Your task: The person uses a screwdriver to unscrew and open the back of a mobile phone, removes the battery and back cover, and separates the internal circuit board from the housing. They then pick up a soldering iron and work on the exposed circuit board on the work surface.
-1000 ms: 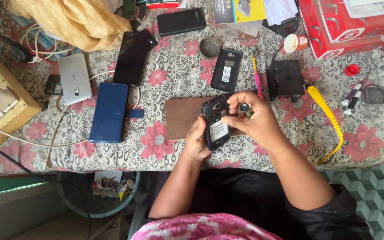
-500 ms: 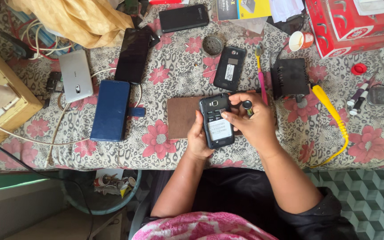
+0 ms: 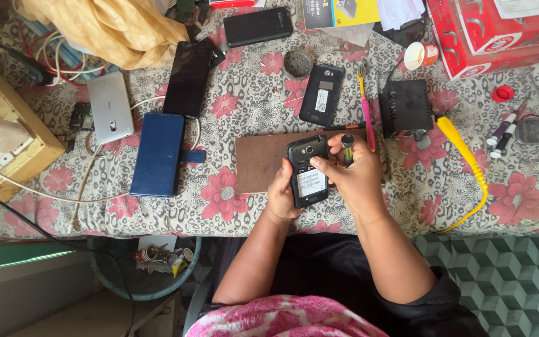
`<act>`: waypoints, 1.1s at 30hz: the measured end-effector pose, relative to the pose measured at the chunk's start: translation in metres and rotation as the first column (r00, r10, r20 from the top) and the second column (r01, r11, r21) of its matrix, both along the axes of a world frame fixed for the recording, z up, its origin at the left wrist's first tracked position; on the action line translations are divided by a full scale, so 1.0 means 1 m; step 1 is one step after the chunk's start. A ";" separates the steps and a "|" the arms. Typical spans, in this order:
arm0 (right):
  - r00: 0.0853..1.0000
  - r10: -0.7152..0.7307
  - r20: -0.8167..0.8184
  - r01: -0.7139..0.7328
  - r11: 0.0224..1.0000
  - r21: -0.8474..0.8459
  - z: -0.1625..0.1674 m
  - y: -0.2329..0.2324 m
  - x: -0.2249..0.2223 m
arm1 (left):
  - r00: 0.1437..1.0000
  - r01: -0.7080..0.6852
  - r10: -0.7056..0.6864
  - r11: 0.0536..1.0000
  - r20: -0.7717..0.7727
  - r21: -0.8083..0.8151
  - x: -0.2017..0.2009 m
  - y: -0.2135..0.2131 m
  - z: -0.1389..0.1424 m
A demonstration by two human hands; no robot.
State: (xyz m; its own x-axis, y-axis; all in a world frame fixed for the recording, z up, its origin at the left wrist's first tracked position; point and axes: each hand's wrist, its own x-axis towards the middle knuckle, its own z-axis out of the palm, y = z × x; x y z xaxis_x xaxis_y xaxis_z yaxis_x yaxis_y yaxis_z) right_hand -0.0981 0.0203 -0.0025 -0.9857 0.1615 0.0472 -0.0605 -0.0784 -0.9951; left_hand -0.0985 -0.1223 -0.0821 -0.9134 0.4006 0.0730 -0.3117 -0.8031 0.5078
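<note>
Clamped around a black phone [image 3: 307, 171] with its back cover off, the left hand [image 3: 282, 196] grips it from the left side, just below the middle of the frame. Its open back faces up, showing a white label in the battery bay. The right hand [image 3: 358, 181] is closed too: its fingers pinch a small dark screwdriver [image 3: 347, 148] with a greenish tip, and one fingertip touches the phone's right edge. Both hands hover over the near edge of a brown board [image 3: 260, 161] lying on the flowered cloth [image 3: 232, 81].

Left of the board lies a blue wallet case [image 3: 157, 154], with a white phone [image 3: 110, 107] and a long black phone [image 3: 188, 78] above it. Toward upper centre sits another black phone [image 3: 321, 95], also with its back open, beside a pink toothbrush [image 3: 365, 106]. Right of the hands stands a black box [image 3: 405, 108], with a yellow coiled cable [image 3: 469, 162] running down from it. A red carton [image 3: 494, 37] fills the upper right corner, and a mustard cloth [image 3: 101, 28] the upper left
</note>
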 end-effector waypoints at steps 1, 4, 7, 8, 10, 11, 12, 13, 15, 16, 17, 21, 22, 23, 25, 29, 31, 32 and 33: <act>1.000 -0.001 -0.005 0.001 1.000 0.003 0.000 -0.002 -0.003 | 1.000 0.009 -0.009 1.000 -0.007 0.012 -0.003 -0.001 0.001; 0.999 -0.041 -0.008 0.041 0.997 0.064 0.001 -0.004 -0.004 | 0.999 0.011 -0.011 1.000 0.030 -0.001 -0.006 -0.001 0.004; 1.000 -0.028 0.010 0.029 0.999 -0.014 0.005 -0.002 -0.001 | 0.996 0.062 -0.067 0.995 0.051 0.083 -0.007 0.001 0.008; 0.999 -0.029 -0.040 0.032 0.997 0.070 0.006 0.000 0.000 | 0.992 0.073 -0.083 0.992 0.100 0.102 -0.007 0.001 0.010; 0.990 -0.018 -0.137 0.050 0.970 0.239 0.009 0.001 0.005 | 0.973 0.088 -0.116 0.986 0.198 0.144 -0.009 0.002 0.010; 0.987 -0.017 -0.161 0.065 0.953 0.295 0.010 0.000 0.009 | 0.979 0.109 -0.132 0.984 0.157 0.144 -0.010 0.002 0.011; 0.982 -0.015 -0.187 0.081 0.933 0.350 0.011 -0.001 0.013 | 0.983 0.129 -0.146 0.981 0.114 0.143 -0.011 0.002 0.012; 0.977 -0.010 -0.213 0.097 0.910 0.403 0.012 -0.004 0.017 | 0.985 0.148 -0.159 0.979 0.071 0.141 -0.012 0.001 0.013; 0.960 -0.017 -0.280 0.144 0.887 0.439 0.014 -0.009 0.029 | 0.991 0.134 -0.136 0.981 0.002 0.142 -0.013 -0.001 0.016; 0.950 -0.019 -0.313 0.168 0.874 0.456 0.016 -0.010 0.035 | 0.992 0.127 -0.123 0.982 -0.032 0.143 -0.013 -0.001 0.017; 0.956 0.014 -0.293 0.140 0.856 0.497 0.018 -0.010 0.041 | 0.996 0.083 -0.081 0.991 -0.024 0.103 -0.012 -0.001 0.019; 0.964 0.096 -0.246 0.066 0.814 0.577 0.023 -0.010 0.057 | 0.999 0.012 -0.011 0.999 -0.046 0.030 -0.008 0.002 0.024; 0.964 0.106 -0.244 0.057 0.814 0.578 0.024 -0.008 0.059 | 0.998 0.020 -0.018 0.999 -0.063 0.033 -0.007 0.004 0.028; 0.966 0.101 -0.237 0.055 0.817 0.574 0.022 -0.009 0.059 | 0.997 0.010 -0.009 1.000 -0.083 0.010 -0.008 0.005 0.025; 0.970 0.091 -0.225 0.054 0.822 0.566 0.022 -0.006 0.059 | 0.992 -0.012 0.007 0.999 -0.128 -0.036 -0.008 0.009 0.028; 0.982 0.066 -0.178 0.032 0.867 0.498 0.020 -0.002 0.061 | 0.984 -0.020 0.008 0.998 -0.179 -0.064 -0.001 0.008 0.036; 0.983 0.047 -0.179 0.050 0.866 0.497 0.021 -0.001 0.063 | 0.986 0.021 -0.031 0.998 -0.162 -0.064 0.003 0.004 0.043; 0.983 0.061 -0.172 0.032 0.871 0.491 0.021 0.000 0.064 | 0.988 0.036 -0.044 0.998 -0.145 -0.056 0.005 0.003 0.046; 0.983 0.075 -0.166 0.015 0.875 0.484 0.023 0.002 0.064 | 0.990 0.052 -0.058 0.997 -0.130 -0.049 0.006 0.002 0.050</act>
State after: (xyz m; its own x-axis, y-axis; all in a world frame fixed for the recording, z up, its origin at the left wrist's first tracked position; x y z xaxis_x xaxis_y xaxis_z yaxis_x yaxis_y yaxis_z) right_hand -0.0340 0.0226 0.0205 -0.9583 0.0449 0.2822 -0.2411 0.4029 -0.8829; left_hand -0.0926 -0.1205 -0.0323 -0.8737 0.4553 0.1712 -0.2831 -0.7621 0.5823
